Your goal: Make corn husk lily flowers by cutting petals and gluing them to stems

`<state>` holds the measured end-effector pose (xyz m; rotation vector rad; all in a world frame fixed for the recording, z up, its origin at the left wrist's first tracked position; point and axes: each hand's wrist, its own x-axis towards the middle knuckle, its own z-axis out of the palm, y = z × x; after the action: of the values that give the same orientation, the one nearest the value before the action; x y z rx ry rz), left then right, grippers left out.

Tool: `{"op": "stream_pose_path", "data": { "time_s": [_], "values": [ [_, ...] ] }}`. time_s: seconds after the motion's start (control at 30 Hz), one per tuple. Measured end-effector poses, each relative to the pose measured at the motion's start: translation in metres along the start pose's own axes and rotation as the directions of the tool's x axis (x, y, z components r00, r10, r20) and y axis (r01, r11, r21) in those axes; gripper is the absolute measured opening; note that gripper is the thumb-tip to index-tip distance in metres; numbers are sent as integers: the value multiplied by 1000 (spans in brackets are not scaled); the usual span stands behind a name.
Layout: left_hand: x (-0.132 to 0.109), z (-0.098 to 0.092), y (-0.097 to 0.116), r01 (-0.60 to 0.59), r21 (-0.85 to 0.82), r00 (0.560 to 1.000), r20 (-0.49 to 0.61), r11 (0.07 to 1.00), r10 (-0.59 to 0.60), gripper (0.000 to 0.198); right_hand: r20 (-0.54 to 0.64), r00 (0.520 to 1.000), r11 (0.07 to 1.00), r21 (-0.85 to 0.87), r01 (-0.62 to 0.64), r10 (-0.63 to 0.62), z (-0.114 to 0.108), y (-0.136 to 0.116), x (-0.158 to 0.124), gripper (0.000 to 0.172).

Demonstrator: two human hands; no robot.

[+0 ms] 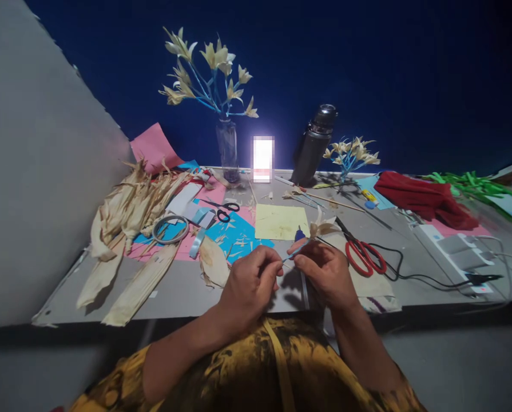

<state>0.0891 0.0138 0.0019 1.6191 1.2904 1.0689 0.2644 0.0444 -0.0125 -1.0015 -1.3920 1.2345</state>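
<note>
Between my two hands is a small corn husk flower (pixel 323 227) with a thin stem wrapped in light blue (pixel 296 250). My left hand (pixel 252 280) pinches the free end of that stem between thumb and fingers. Closer to the bloom, my right hand (pixel 328 273) is closed round the stem, the cream petals rising above its fingers. A dark blue pointed tip (pixel 299 233) shows just behind my right hand; the rest of that object is hidden. Red-handled scissors (pixel 364 258) lie right of my right hand.
Dried corn husks (pixel 129 209), a tape roll (pixel 170 229) and black scissors (pixel 223 210) lie at left. Behind stand a glass vase (pixel 227 151) of husk flowers and a dark flask (pixel 313 149). A power strip (pixel 457 254) with cables and red cloth (pixel 425 197) are at right.
</note>
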Motion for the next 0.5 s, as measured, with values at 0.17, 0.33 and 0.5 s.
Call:
{"op": "stream_pose_path", "data": {
  "time_s": [0.17, 0.33, 0.5],
  "values": [
    [0, 0, -3, -168, 193, 982, -48, 967, 180, 14, -87, 995, 991, -130, 41, -53, 4, -4, -1, 17],
    [0, 1, -5, -188, 194, 979, -36, 963, 199, 16, -89, 988, 957, -274, 101, -129, 8, -4, -3, 16],
    [-1, 2, -2, -33, 2, 998, 61, 999, 33, 15, -238, 936, 939, -288, 187, -259, 24, 0, -5, 28]
  ]
}}
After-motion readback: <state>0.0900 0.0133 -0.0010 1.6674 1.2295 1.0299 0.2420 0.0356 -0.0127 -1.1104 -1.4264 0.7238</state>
